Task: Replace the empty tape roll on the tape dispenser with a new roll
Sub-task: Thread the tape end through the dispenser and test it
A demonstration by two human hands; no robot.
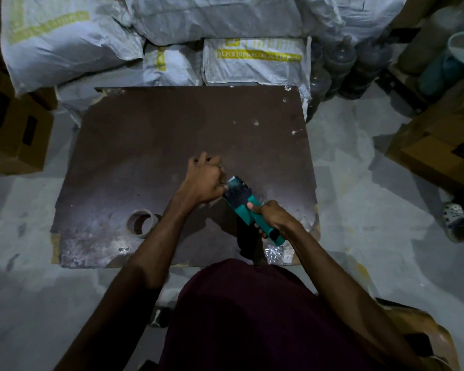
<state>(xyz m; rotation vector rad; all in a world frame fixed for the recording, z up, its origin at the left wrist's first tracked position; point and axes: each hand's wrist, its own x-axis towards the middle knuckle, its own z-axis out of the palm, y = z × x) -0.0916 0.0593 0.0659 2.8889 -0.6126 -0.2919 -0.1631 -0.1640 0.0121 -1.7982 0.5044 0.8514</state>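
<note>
A teal and black tape dispenser is held above the near right part of a dark brown board. My right hand is wrapped round its teal handle. My left hand is closed at the dispenser's front end, fingers pressed against the roll side; what it pinches is hidden. A brown cardboard tape core lies flat on the board to the left, apart from both hands. A crumpled bit of clear tape lies near the board's front edge.
White woven sacks are stacked behind the board. Cardboard boxes stand at the left and right. Dark plastic bottles sit at the back right. Grey concrete floor surrounds the board. Someone's shoe shows at the right edge.
</note>
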